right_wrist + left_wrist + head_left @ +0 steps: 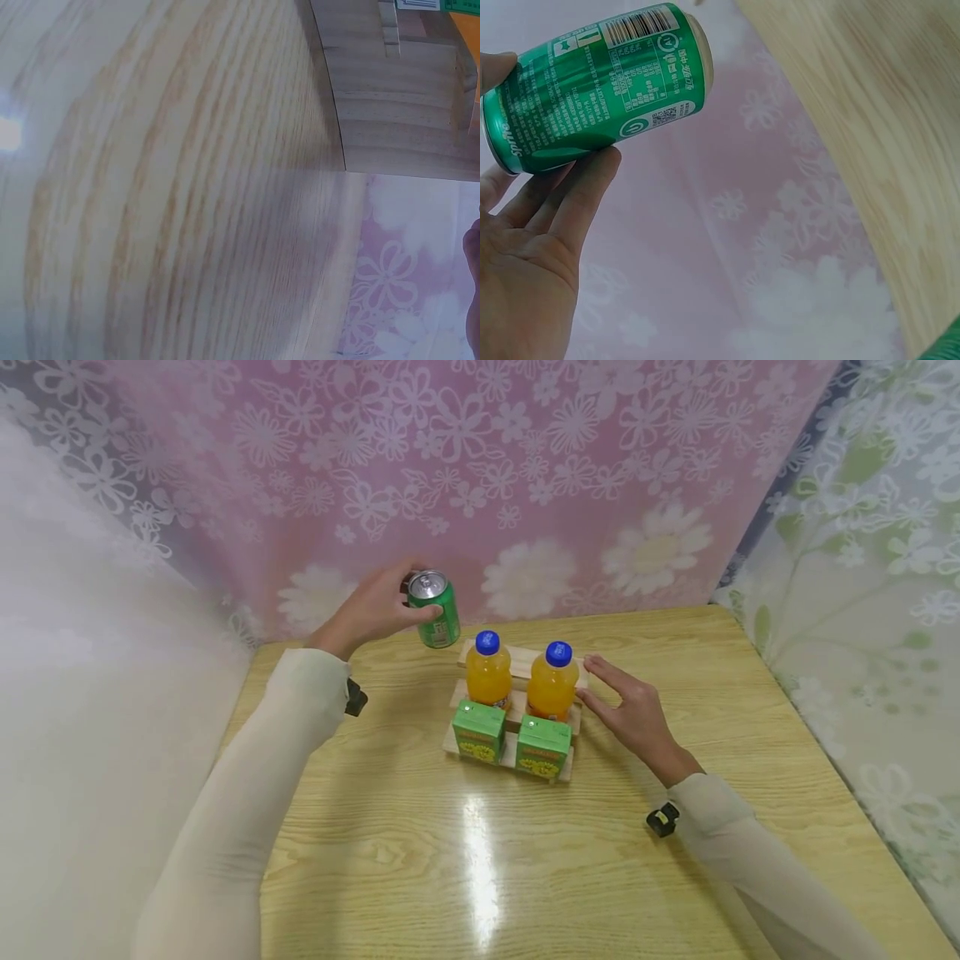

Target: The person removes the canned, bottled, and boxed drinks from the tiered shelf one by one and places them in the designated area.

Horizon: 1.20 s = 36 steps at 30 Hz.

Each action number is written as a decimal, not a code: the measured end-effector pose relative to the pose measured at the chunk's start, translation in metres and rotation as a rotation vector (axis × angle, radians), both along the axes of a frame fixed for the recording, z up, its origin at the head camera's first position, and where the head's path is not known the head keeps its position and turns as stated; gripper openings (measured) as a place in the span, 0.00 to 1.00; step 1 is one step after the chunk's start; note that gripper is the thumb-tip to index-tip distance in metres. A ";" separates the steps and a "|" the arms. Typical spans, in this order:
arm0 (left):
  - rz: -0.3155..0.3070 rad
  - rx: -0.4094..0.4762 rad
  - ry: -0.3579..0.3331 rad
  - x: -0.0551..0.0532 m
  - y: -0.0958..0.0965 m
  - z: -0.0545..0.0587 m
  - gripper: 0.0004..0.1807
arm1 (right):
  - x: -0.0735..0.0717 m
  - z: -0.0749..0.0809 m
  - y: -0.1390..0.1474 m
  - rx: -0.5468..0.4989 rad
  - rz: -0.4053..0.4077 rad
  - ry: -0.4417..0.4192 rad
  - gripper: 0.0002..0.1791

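Observation:
My left hand (378,610) grips a green Sprite can (440,618) between thumb and fingers, held upright beside the back left corner of a small stepped wooden rack (525,658). In the left wrist view the can's barcode side (641,75) faces the camera. Two bottles of orange drink with blue caps, a left bottle (488,681) and a right bottle (553,691), stand on the middle step. On the front step are two green drink cartons, one left (480,733) and one right (542,749). Fingertips of my right hand (633,714) rest at the rack's right end, fingers extended.
The rack stands on a wood-grain table (390,852), towards its back. Behind rises a pink floral curtain (450,468); pale curtain panels close off the left and the right (892,652). The right wrist view shows the rack's wooden side (405,112).

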<state>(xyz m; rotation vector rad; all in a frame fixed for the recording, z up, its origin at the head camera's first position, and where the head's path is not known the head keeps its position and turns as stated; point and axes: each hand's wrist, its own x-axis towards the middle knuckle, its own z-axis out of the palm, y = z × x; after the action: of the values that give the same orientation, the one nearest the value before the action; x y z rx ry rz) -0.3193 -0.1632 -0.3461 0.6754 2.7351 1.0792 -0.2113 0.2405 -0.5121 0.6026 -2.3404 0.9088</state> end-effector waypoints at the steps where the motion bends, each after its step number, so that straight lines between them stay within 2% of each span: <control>1: 0.003 0.000 0.002 0.000 -0.003 -0.002 0.35 | 0.000 0.000 0.000 0.001 -0.001 0.000 0.32; 6: 0.025 -0.019 0.000 0.001 -0.015 -0.010 0.35 | -0.002 -0.003 0.001 -0.001 -0.001 -0.002 0.32; 13: 0.083 -0.073 -0.046 0.002 -0.034 -0.021 0.37 | -0.003 -0.004 0.001 -0.014 -0.003 -0.007 0.33; 18: 0.094 -0.092 -0.060 0.004 -0.050 -0.032 0.36 | -0.003 -0.002 0.000 -0.011 -0.006 -0.006 0.33; 27: 0.112 -0.149 -0.068 0.012 -0.074 -0.052 0.39 | -0.003 -0.003 -0.001 -0.010 -0.012 -0.009 0.33; 36: 0.140 -0.174 -0.106 0.023 -0.088 -0.070 0.41 | 0.000 -0.001 -0.001 -0.007 -0.010 -0.021 0.33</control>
<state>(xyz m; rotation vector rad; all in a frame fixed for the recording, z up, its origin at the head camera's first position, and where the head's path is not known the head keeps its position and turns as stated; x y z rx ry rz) -0.2958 -0.2515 -0.4165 0.3964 2.7752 0.8608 -0.2115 0.2395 -0.5129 0.5801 -2.3554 0.9229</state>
